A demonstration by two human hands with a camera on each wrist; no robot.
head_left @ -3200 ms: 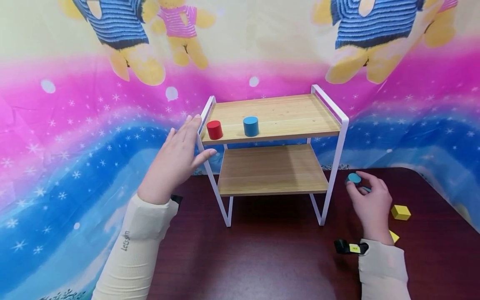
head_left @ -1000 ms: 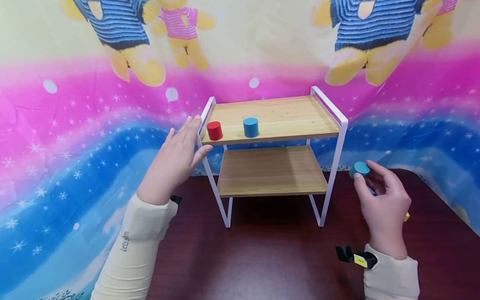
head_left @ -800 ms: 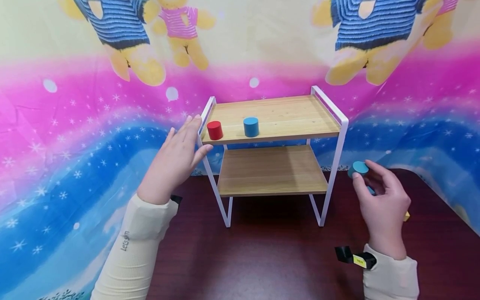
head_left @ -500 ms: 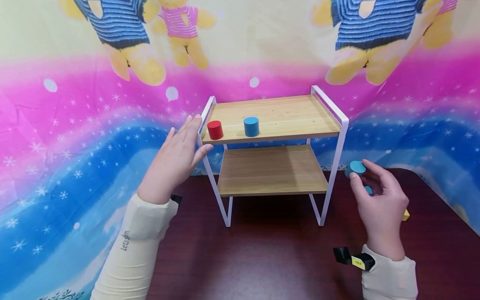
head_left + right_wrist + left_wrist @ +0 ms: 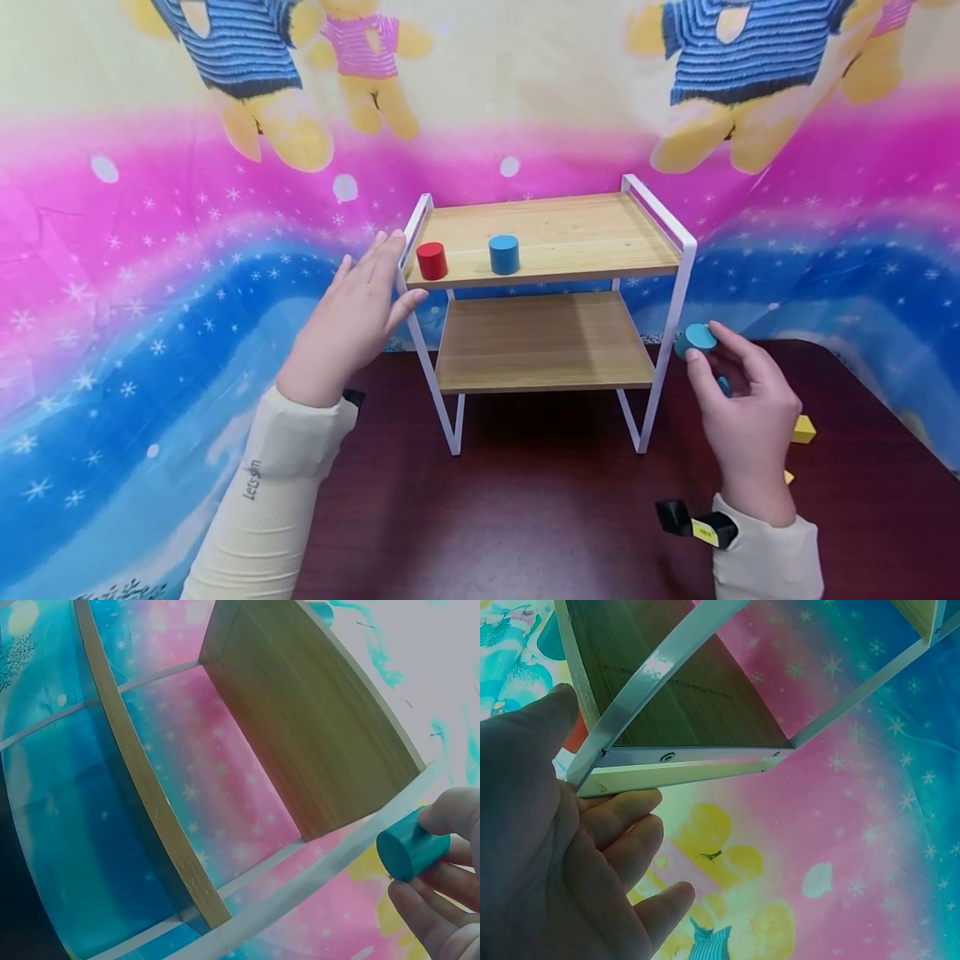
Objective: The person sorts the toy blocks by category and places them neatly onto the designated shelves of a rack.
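Observation:
In the head view my right hand [image 5: 752,429] pinches a teal cylinder block [image 5: 695,340] between thumb and fingers, above the table and just right of the shelf. The right wrist view shows the same cylinder [image 5: 412,846] near the shelf's white side frame. My left hand [image 5: 341,325], fingers straight, lies against the left side frame of the two-tier wooden shelf [image 5: 592,223]; its fingers [image 5: 622,825] touch the top corner in the left wrist view. On the top board a red cylinder [image 5: 432,262] stands at the front left corner, with a blue cylinder [image 5: 504,255] to its right.
A yellow block [image 5: 803,429] lies on the dark table [image 5: 517,517] beyond my right hand, with a yellow corner [image 5: 788,477] showing beside the wrist. A small teal piece [image 5: 723,385] shows between the right fingers. A printed backdrop [image 5: 517,108] hangs behind the shelf [image 5: 547,342].
Compared with about three seconds ago, the held teal cylinder is higher. Over the last second my right hand has moved left towards the shelf, uncovering more yellow. My left hand has stayed in place.

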